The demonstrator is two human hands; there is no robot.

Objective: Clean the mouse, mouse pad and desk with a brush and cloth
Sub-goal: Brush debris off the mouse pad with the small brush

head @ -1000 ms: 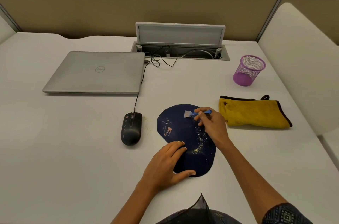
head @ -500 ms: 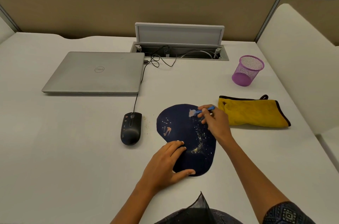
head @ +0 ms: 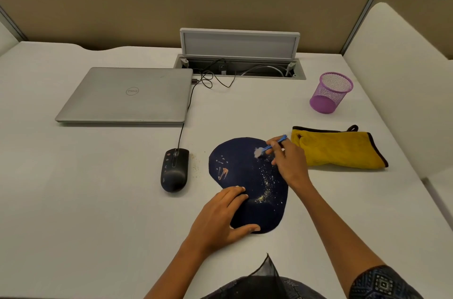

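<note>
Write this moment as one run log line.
right hand: brushing mouse pad with blue brush | left hand: steadying pad | crumbs: remain | yellow cloth: unused

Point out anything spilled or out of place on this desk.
Pale yellowish crumbs lie scattered across the dark blue mouse pad, and a few specks dot the white desk beside the black corded mouse.

Desk (head: 85, 200) – laptop (head: 127, 95), mouse (head: 174, 170), mouse pad (head: 242, 171) (crumbs), cloth (head: 340, 149), cup (head: 329, 92).
</note>
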